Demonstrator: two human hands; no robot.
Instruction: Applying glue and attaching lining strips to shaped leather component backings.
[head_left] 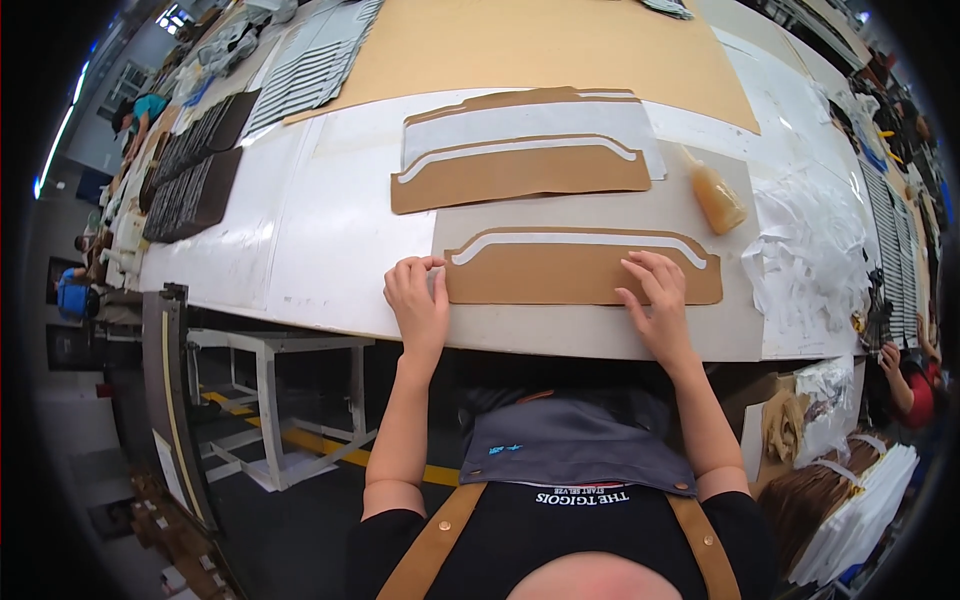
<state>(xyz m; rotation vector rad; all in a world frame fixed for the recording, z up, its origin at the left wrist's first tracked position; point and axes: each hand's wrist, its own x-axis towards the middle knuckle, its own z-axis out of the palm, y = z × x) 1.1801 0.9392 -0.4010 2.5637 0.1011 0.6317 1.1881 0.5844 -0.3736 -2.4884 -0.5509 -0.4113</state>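
A brown leather-like panel (560, 277) with a shaped top edge and a white strip (575, 239) along it lies flat before me on a grey board (720, 335). At its left end is my left hand (416, 300), fingers bent and thumb apart, beside or just touching the panel's edge. My right hand (657, 300) rests over the panel's right part, its fingers loosely spread and the thumb near the lower edge. Neither hand lifts anything. Farther back lies a second brown panel (520, 185) with a similar white strip, overlapping a white-faced piece (530, 122) with a brown edge.
A squeeze bottle (718, 200) of amber liquid lies right of the panels. Beyond it are crumpled white strips (805, 250). Stacked dark pieces (195, 185) and striped strips (315, 85) sit at left. A large tan sheet (540, 45) covers the back. Other people are at both sides.
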